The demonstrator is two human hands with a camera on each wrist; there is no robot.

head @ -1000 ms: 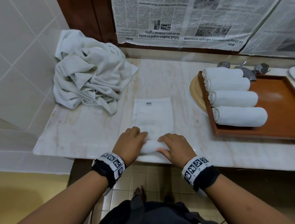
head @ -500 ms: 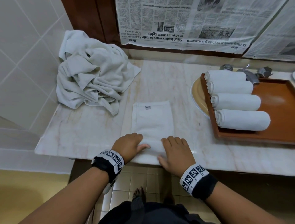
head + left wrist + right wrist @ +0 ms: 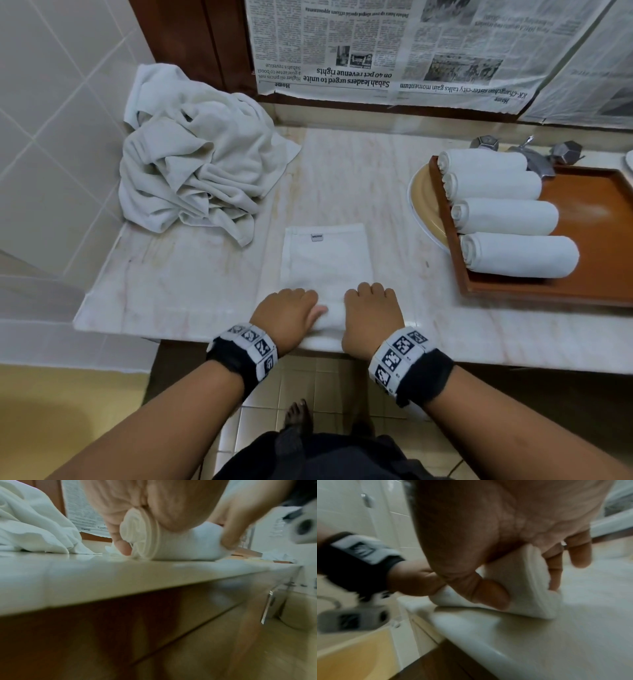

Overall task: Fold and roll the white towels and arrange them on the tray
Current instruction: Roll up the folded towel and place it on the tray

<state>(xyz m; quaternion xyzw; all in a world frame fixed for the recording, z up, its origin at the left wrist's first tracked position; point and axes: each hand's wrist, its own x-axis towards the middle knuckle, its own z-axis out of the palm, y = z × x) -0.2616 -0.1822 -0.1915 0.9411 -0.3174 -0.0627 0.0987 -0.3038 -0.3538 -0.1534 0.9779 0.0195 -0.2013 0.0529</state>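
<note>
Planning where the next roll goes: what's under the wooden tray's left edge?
A tan round basin or dish shows beneath the tray; most is hidden under it and the four rolled towels.

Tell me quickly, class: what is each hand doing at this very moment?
Left hand: fingers curled round the left end of the rolled part of the towel.
Right hand: fingers curled round the right end of the same roll.

Head view high, facing down; both wrist views low, close, sharing the counter edge.
</note>
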